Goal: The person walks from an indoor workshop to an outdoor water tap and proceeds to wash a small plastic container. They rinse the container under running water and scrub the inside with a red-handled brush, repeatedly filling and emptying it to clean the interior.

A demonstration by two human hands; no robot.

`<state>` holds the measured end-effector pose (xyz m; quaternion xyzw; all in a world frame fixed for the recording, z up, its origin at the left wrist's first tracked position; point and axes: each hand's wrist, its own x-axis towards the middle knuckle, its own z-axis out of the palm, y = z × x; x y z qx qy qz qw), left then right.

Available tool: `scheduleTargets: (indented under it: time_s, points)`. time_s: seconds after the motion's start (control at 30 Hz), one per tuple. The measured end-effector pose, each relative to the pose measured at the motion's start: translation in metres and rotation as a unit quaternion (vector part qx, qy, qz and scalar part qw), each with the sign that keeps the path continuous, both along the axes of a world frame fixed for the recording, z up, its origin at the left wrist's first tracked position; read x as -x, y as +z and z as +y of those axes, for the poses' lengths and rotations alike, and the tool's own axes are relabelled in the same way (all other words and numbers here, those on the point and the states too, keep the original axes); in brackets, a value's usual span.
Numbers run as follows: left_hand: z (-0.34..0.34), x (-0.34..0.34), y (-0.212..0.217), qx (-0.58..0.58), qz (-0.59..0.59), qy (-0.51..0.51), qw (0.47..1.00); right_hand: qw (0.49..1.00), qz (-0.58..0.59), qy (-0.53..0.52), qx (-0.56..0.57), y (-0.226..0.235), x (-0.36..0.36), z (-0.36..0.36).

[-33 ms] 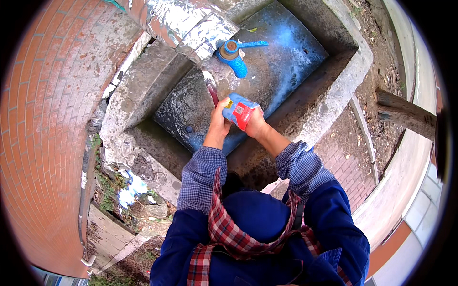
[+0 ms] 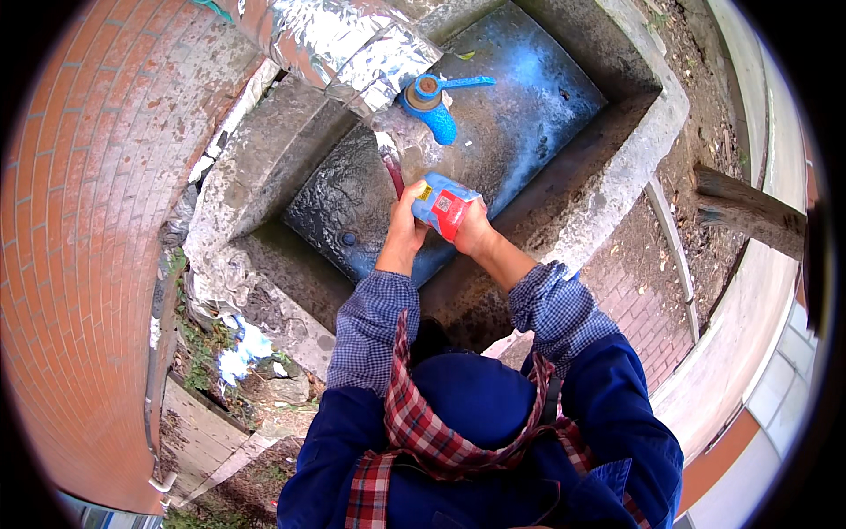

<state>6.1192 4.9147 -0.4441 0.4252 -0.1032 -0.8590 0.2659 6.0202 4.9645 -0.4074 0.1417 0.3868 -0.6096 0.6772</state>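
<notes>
My left hand (image 2: 405, 227) is closed round a brush (image 2: 393, 169) with a dark red handle; its pale tip points up and away from me. Beside it, my right hand (image 2: 476, 231) grips a tilted blue-and-red container (image 2: 447, 208) with a small yellow patch. The left fingers meet the container's near left side; whether they also hold it I cannot tell. Just beyond both hands, a bright blue tap (image 2: 435, 120) with a long lever sticks out over a concrete sink (image 2: 608, 207).
Foil-wrapped pipe (image 2: 339, 48) leads to the tap. Blue staining covers part of the sink floor near a drain hole (image 2: 349, 239). A brick wall (image 2: 97, 264) rises on the left; a wooden post (image 2: 749, 212) juts in from the right. Blue-white litter (image 2: 242, 353) lies among weeds.
</notes>
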Motion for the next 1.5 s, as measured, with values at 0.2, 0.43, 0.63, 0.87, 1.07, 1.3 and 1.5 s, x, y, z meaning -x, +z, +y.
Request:
scheduleTargets:
  time_s: [0.2,0.43,0.63,0.87,1.07,1.3,1.5]
  points:
    - [-0.001,0.002,0.005,-0.022,-0.01,0.001,1.0,0.998,0.046,-0.009,-0.029,0.006,-0.005,-0.004]
    - [-0.008,0.0,0.019,-0.022,-0.018,0.014,0.999,0.98,0.122,0.148,-0.05,-0.001,0.012,-0.001]
    - [-0.008,-0.005,0.027,-0.038,-0.025,0.026,0.999,0.99,0.036,0.113,0.078,0.031,0.012,-0.004]
    - [-0.01,-0.001,0.028,-0.027,-0.025,0.023,0.999,0.99,0.065,0.086,0.097,0.004,0.011,0.002]
    - [-0.011,-0.008,0.026,-0.049,0.024,0.024,0.998,0.99,0.036,0.081,0.114,0.0,0.013,-0.002]
    - [-0.014,-0.005,0.017,-0.037,0.019,0.041,0.998,0.991,0.011,0.093,0.1,0.016,0.006,-0.011]
    - [-0.013,-0.004,0.013,-0.032,0.01,0.037,0.999,0.992,0.049,0.063,0.093,0.009,0.003,-0.007]
